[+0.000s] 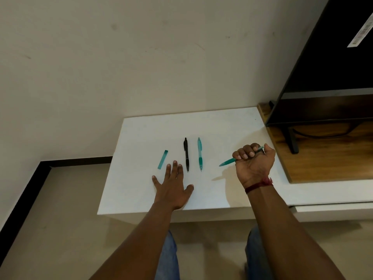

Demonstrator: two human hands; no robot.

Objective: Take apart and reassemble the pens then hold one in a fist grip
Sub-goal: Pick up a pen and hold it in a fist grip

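Counter point(222, 128), white. A black pen point(186, 154) and a teal pen point(199, 154) lie side by side, not touching, tips toward the person. A short teal piece point(162, 159) lies left of them, tilted.

Right-hand grip point(253, 160): closed in a fist round a second teal pen point(228, 162), fingers curled over the barrel. The tip pokes out to the left, and the fist is raised off the counter with its shadow beneath. Red thread band point(259, 183) on that wrist.

Left-hand grip point(173, 188): open, holding nothing, palm down flat on the counter. Fingers are spread, with the fingertips between the teal piece and the black pen's tip.
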